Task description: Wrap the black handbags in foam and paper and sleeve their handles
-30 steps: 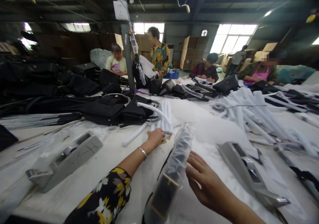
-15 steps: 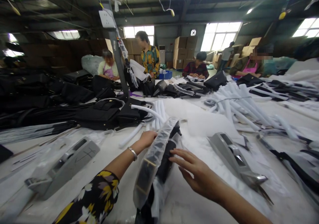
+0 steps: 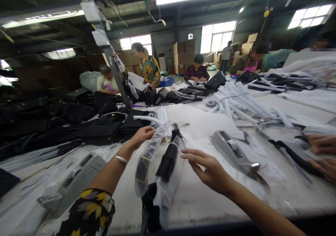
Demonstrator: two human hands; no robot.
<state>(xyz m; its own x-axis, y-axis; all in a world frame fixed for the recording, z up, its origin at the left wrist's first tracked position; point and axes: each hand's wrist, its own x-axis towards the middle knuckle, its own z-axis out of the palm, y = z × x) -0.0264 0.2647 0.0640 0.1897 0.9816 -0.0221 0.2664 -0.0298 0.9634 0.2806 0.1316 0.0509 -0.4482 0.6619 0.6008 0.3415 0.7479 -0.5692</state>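
Observation:
In front of me is a black bag [image 3: 168, 162] seen edge-on, partly covered with clear film and white wrapping. Its arched handle [image 3: 143, 167], sheathed in crinkled clear plastic, curves along the left side. My left hand [image 3: 143, 135], with a silver bangle at the wrist, is beside the top of this handle. Its fingertips are pressed together; whether something thin is between them I cannot make out. On the other side, my right hand [image 3: 207, 167] hovers just right of the bag with fingers stretched out, holding nothing.
Grey tape dispensers flank the bag, one at left [image 3: 76, 180] and one at right [image 3: 235, 155]. Beyond lie white foam tubes [image 3: 231, 98] and black bags [image 3: 101, 129]. A co-worker's hands [image 3: 321, 152] work at the right edge. A metal post [image 3: 115, 68] rises behind.
My left hand has come out from behind the handle to its left. My right fingers have moved off the bag. The view has shifted right, and a co-worker's hands have appeared there.

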